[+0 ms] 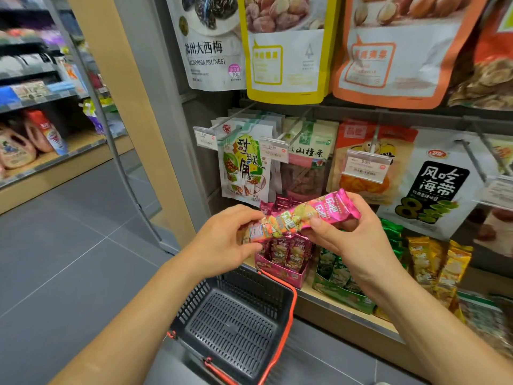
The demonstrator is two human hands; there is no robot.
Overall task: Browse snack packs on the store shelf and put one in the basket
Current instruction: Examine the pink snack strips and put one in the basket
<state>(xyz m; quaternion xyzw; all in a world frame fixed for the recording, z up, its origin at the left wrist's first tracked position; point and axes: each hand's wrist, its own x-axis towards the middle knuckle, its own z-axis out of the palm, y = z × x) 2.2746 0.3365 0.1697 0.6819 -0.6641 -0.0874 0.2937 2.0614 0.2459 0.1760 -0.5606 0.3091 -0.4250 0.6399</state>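
Right, holding up a pink snack pack (pixel 299 218) crosswise in both hands, out in front of the shelf (pixel 327 302), just above the pink box (pixel 283 272) at the shelf's front left corner. Pinching the pack's left end with the left hand (pixel 222 240), thumb on top, fingers curled underneath. Gripping toward the right end with the right hand (pixel 352 237), thumb pressed on the front face, fingers wrapped behind. No spread fingers on either side; closed snugly on the wrapper with both.

Looks like glossy foil film, so probably slick and crinkly under the fingertips. Seems light too, judging by the easy two-point pinch and no sag in the middle. Keeps a long straight shape between the hands, hinting at a fairly firm filling, though likely brittle, so better not to squeeze or bend. Best taken around the middle of the body, across the narrow width, or by one crimped end seal for a sure pinch without crushing the contents.

Down below, a black basket (pixel 194 298) with red handles, close against the shelf's front edge, under the left forearm. No telling from here about its support.

Looking ahead: probably just letting go with one hand, lowering with the other, dropping in flat. Little risk beyond a slip off the shiny wrapper or a knock against the green packs (pixel 336 273) and yellow packs (pixel 433 262) further right along the front edge.
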